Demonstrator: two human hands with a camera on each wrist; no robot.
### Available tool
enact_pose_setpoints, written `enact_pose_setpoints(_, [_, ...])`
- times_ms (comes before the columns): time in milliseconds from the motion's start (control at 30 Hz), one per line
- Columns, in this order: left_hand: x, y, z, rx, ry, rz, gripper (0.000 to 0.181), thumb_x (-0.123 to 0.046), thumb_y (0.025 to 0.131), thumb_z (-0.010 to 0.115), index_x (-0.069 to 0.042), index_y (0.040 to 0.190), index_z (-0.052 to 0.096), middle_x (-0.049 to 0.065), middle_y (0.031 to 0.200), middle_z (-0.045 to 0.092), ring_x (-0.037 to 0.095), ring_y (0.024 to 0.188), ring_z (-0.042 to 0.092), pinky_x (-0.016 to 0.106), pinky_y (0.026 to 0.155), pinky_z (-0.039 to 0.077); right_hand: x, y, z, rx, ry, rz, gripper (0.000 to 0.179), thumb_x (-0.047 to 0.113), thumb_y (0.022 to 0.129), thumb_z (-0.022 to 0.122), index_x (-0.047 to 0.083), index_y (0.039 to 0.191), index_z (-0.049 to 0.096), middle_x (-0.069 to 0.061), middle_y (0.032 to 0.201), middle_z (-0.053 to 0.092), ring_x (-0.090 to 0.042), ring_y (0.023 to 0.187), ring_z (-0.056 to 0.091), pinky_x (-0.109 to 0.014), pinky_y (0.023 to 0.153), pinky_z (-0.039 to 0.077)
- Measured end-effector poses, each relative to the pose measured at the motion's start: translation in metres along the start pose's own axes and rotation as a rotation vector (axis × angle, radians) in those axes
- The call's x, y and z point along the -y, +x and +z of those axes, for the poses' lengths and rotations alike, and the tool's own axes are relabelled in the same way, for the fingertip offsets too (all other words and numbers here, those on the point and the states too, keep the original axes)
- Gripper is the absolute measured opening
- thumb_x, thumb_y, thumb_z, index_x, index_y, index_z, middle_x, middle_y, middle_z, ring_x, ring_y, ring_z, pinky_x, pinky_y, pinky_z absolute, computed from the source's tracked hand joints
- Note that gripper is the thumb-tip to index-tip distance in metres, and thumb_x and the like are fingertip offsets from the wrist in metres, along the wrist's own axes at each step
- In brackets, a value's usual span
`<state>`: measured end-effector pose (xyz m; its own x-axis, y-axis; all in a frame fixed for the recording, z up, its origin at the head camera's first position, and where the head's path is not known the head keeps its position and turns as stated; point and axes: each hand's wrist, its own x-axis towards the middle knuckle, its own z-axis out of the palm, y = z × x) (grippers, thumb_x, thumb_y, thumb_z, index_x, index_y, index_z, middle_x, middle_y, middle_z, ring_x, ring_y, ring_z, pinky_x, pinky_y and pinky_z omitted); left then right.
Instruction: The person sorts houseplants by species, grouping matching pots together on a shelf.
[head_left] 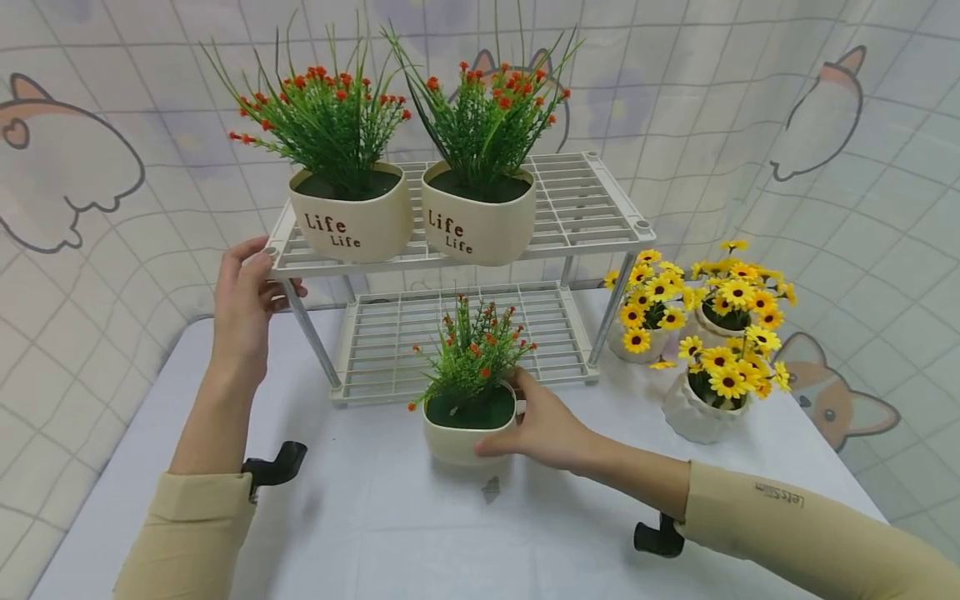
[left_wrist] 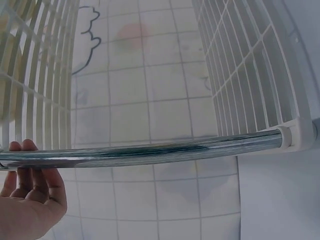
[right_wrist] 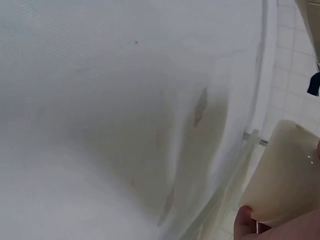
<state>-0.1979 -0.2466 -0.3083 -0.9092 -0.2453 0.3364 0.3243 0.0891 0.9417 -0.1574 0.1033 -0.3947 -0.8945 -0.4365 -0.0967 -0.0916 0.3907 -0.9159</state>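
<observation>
A two-tier white wire shelf [head_left: 600, 200] stands on the table. My left hand [head_left: 242, 304] grips its front left corner at the upper tier; in the left wrist view, fingers [left_wrist: 29, 145] curl around the metal post [left_wrist: 150, 154]. Just in front of the lower tier, my right hand [head_left: 551, 421] holds a cream pot [head_left: 457, 442] of green plants with small red flowers by its right side, thumb in front. The right wrist view shows this pot [right_wrist: 287, 172] at the edge, with the right hand [right_wrist: 280, 230] partly cut off.
Two cream "Life" pots, a left one [head_left: 352, 221] and a right one [head_left: 480, 221], with red flowers stand on the upper tier. The lower tier [head_left: 390, 342] lies behind the held pot. Three white pots of yellow flowers, the nearest [head_left: 701, 412] in front, stand right of the shelf.
</observation>
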Motion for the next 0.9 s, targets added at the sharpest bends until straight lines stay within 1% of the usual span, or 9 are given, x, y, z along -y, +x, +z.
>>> enact_pose_setpoints(100, [-0.001, 0.001, 0.000, 0.001, 0.013, -0.007, 0.039, -0.037, 0.109, 0.042, -0.019, 0.143, 0.045, 0.003, 0.109, 0.063, 0.018, 0.089, 0.062, 0.029, 0.089, 0.041, 0.005, -0.004, -0.006, -0.002, -0.005, 0.005, 0.093, 0.030, 0.071, 0.095, 0.010, 0.146, 0.044, -0.003, 0.138, 0.055, -0.024, 0.118, 0.057, -0.043, 0.092, 0.051])
enact_pose_setpoints(200, [-0.001, 0.001, 0.000, -0.006, 0.024, -0.015, 0.039, -0.038, 0.109, 0.042, -0.019, 0.143, 0.046, 0.003, 0.109, 0.064, 0.018, 0.088, 0.062, 0.029, 0.088, 0.041, 0.010, -0.006, -0.012, 0.000, -0.002, 0.000, 0.094, 0.030, 0.071, 0.095, 0.011, 0.148, 0.043, -0.003, 0.141, 0.054, -0.024, 0.118, 0.056, -0.043, 0.093, 0.050])
enact_pose_setpoints(467, [-0.002, 0.003, 0.001, -0.013, 0.068, -0.045, 0.037, -0.040, 0.110, 0.041, -0.021, 0.142, 0.044, 0.002, 0.110, 0.064, 0.018, 0.088, 0.062, 0.032, 0.089, 0.040, 0.022, -0.013, -0.023, 0.012, 0.022, -0.035, 0.091, 0.028, 0.074, 0.093, 0.011, 0.148, 0.042, -0.006, 0.142, 0.052, -0.027, 0.111, 0.062, -0.046, 0.091, 0.052])
enact_pose_setpoints(700, [-0.003, 0.006, 0.001, -0.032, 0.076, -0.050, 0.033, -0.040, 0.110, 0.042, -0.021, 0.137, 0.045, 0.001, 0.107, 0.065, 0.017, 0.083, 0.063, 0.032, 0.086, 0.041, 0.029, -0.014, -0.031, 0.011, 0.018, -0.089, 0.093, 0.027, 0.075, 0.093, 0.011, 0.150, 0.040, -0.005, 0.144, 0.051, -0.025, 0.121, 0.055, -0.047, 0.096, 0.048])
enact_pose_setpoints(900, [-0.004, 0.007, 0.003, -0.033, 0.080, -0.049, 0.032, -0.041, 0.109, 0.042, -0.020, 0.135, 0.046, 0.001, 0.111, 0.064, 0.017, 0.083, 0.062, 0.032, 0.087, 0.041, 0.034, -0.018, -0.036, 0.013, 0.014, -0.099, 0.094, 0.027, 0.075, 0.093, 0.011, 0.151, 0.039, -0.007, 0.145, 0.050, -0.026, 0.122, 0.056, -0.045, 0.095, 0.051])
